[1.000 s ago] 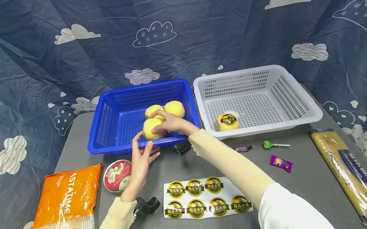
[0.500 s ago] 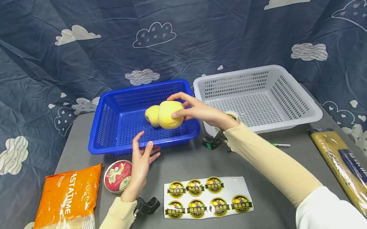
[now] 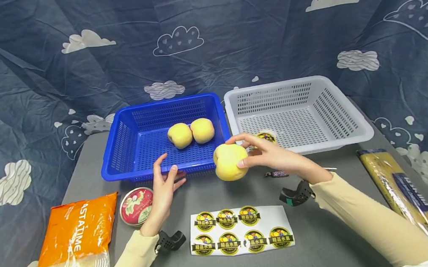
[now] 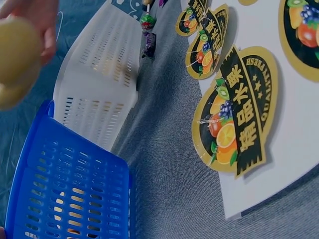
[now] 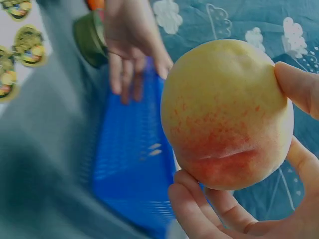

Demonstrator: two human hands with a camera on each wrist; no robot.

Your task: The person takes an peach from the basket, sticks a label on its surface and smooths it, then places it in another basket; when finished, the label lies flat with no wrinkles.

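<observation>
My right hand (image 3: 271,156) grips a yellow peach (image 3: 230,161) between thumb and fingers, in front of where the two baskets meet. Up close in the right wrist view, this peach (image 5: 227,117) shows a red blush and a crease. Two more yellow peaches, a left one (image 3: 180,135) and a right one (image 3: 202,130), lie side by side in the blue basket (image 3: 123,174). At that basket's front rim is my left hand (image 3: 164,188), fingers spread and holding nothing. Behind my right fingers, a stickered peach (image 3: 266,137) sits in the white basket (image 3: 337,143), mostly hidden.
A sheet of round fruit stickers (image 3: 241,230) lies on the grey table near the front. To the left are a red round tin (image 3: 137,206) and an orange pasta bag (image 3: 76,243). Wrapped candy (image 3: 276,174) lies before the white basket; a spaghetti pack (image 3: 411,201) is far right.
My right hand has lifted one peach out of the blue basket and carried it right and toward me. The left hand stays by the blue rim.
</observation>
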